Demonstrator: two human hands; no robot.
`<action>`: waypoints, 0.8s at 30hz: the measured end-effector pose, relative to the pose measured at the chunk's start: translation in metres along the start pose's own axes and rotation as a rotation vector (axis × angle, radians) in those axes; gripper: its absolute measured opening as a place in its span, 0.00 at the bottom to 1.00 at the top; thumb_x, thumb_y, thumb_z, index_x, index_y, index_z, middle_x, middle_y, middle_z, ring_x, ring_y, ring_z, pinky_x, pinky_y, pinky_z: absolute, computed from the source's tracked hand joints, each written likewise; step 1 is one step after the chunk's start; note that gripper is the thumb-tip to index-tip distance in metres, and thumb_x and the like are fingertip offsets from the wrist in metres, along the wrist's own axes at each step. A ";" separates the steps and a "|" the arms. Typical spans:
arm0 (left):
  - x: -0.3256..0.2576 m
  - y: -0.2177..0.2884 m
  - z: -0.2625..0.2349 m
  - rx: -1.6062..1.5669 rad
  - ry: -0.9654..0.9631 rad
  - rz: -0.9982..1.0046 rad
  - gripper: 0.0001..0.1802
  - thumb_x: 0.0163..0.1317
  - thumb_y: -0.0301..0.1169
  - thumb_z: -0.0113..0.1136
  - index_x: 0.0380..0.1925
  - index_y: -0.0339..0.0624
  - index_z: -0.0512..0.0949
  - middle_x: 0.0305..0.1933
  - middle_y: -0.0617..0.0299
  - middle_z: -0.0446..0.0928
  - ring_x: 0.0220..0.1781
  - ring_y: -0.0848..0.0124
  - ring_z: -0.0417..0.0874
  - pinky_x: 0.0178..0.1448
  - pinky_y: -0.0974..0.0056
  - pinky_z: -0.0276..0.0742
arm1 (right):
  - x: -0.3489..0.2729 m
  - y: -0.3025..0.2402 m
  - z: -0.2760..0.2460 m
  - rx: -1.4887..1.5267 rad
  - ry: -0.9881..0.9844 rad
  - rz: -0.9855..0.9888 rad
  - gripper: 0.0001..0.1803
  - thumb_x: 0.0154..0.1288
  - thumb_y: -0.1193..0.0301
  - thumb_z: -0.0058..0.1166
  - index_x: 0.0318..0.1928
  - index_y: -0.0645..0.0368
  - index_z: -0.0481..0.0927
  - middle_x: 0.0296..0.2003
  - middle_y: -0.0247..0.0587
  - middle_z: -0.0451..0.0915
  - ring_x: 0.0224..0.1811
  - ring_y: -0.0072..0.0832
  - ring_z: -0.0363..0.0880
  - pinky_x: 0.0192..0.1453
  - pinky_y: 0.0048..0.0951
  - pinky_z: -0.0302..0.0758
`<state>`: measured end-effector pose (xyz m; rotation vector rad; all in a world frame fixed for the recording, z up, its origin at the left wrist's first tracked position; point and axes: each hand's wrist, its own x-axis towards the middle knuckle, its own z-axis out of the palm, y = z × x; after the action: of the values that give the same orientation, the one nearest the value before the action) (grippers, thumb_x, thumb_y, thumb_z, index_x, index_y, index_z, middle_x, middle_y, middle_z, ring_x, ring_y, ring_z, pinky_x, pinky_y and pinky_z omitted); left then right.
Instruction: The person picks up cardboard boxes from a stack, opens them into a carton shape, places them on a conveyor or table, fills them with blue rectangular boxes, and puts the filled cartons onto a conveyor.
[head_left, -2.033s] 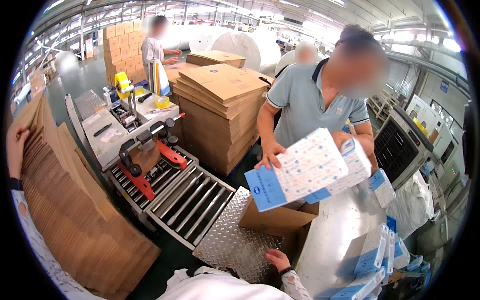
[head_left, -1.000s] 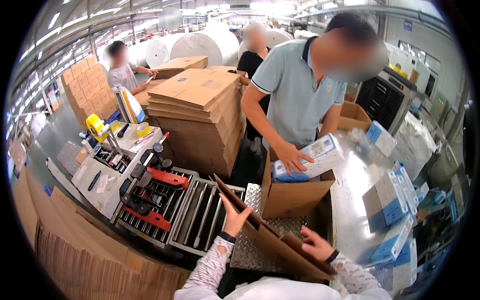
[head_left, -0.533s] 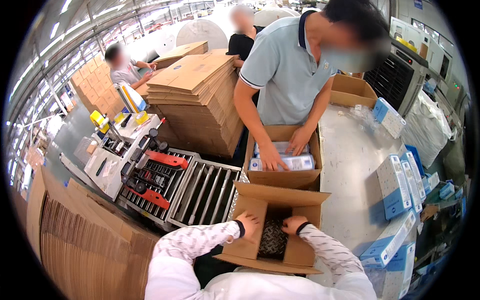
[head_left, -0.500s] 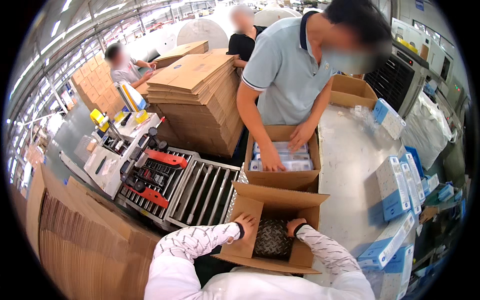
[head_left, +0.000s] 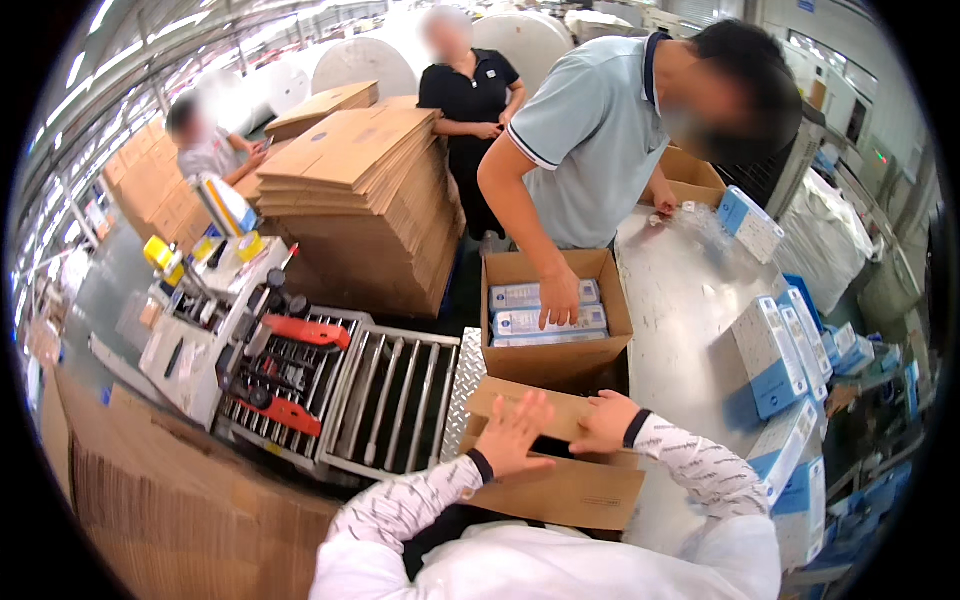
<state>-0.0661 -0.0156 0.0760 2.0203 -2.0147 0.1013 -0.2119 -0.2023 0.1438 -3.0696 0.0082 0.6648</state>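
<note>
1. Left hand (head_left: 517, 432) flat on the near cardboard box (head_left: 555, 470), fingers (head_left: 533, 408) spread apart and pressing a top flap (head_left: 530, 405) down, gripping nothing.
2. Right hand (head_left: 606, 421) resting on the same flap just to the right, fingers bent over its edge, loosely together; cannot tell whether clamped on the cardboard.
3. Near cardboard box sitting at the near end of the metal worktop (head_left: 680, 330), directly in front of the body, dark gap visible between the flaps under both hands.
4. Just beyond, touching or nearly touching it, an open cardboard box (head_left: 556, 310) holding blue-and-white cartons (head_left: 545, 322) laid flat.
5. Hand of a co-worker in a grey polo shirt (head_left: 560, 300) pressing on those cartons, body bent over from the far side.
6. More blue-and-white packs (head_left: 775, 350) standing along the right edge of the worktop.
7. Roller conveyor (head_left: 395, 400) to the left of both boxes, with a red-armed sealing machine (head_left: 280, 370) further left.
8. Tall stack of flat cardboard sheets (head_left: 360, 200) at far left-centre; another stack of flattened cartons (head_left: 170, 510) at near left.
9. Two further people standing far behind the stack.
</note>
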 end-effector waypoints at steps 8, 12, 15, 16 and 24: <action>-0.113 -0.181 0.032 -0.263 0.233 -0.373 0.25 0.61 0.36 0.49 0.57 0.36 0.69 0.61 0.45 0.68 0.65 0.49 0.65 0.70 0.50 0.56 | 0.061 -0.053 0.136 0.598 1.295 0.764 0.13 0.52 0.67 0.60 0.35 0.63 0.79 0.32 0.47 0.79 0.43 0.46 0.75 0.52 0.38 0.70; -0.199 -0.349 0.087 -1.088 0.197 -0.610 0.24 0.71 0.39 0.35 0.62 0.41 0.65 0.60 0.51 0.71 0.60 0.59 0.72 0.64 0.61 0.66 | 0.135 -0.088 0.333 1.212 0.902 1.192 0.23 0.53 0.56 0.63 0.41 0.62 0.79 0.33 0.42 0.80 0.40 0.38 0.78 0.49 0.35 0.73; -0.290 -0.370 0.065 -1.886 0.142 -0.951 0.27 0.71 0.43 0.40 0.66 0.43 0.59 0.62 0.56 0.68 0.60 0.61 0.72 0.63 0.58 0.69 | 0.111 -0.087 0.246 1.797 0.364 0.748 0.20 0.54 0.62 0.62 0.44 0.60 0.78 0.33 0.38 0.81 0.37 0.26 0.80 0.40 0.29 0.77; -0.284 -0.346 0.057 -1.947 0.128 -0.964 0.31 0.68 0.48 0.40 0.66 0.42 0.59 0.63 0.55 0.67 0.61 0.58 0.71 0.63 0.55 0.68 | 0.086 -0.086 0.194 1.944 0.344 0.618 0.18 0.54 0.65 0.62 0.45 0.59 0.78 0.33 0.37 0.81 0.36 0.22 0.80 0.38 0.26 0.77; -0.104 -0.150 0.079 -2.087 -0.555 -0.815 0.50 0.57 0.72 0.34 0.69 0.47 0.51 0.72 0.64 0.53 0.63 0.50 0.64 0.64 0.52 0.63 | 0.085 -0.176 0.033 1.411 0.600 0.202 0.20 0.54 0.65 0.64 0.42 0.60 0.70 0.34 0.41 0.79 0.36 0.31 0.79 0.39 0.33 0.75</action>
<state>0.0678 0.0632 -0.0479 0.9659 -0.2833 -1.8509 -0.1473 -0.0270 0.0786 -1.7507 0.5233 -0.2659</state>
